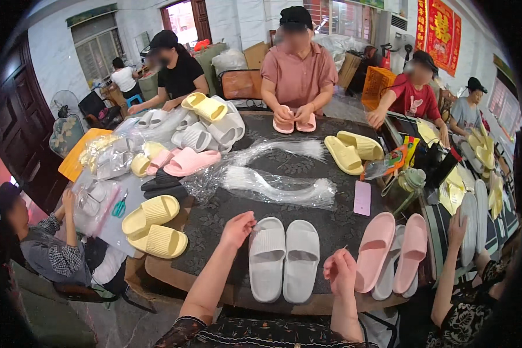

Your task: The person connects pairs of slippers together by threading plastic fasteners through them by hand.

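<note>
A pair of white slippers (284, 258) lies side by side on the worktop (336, 226), between both hands. The left hand (238, 227) pinches something thin, too small to tell, at the left slipper's top. The right hand (340, 272) is clenched, apparently empty. Pairing seems underway; fastening needs a steady pinch.

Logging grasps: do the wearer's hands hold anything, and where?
Left hand touches the grey slippers at one heel edge; right hand is closed, contents cannot be told.
</note>
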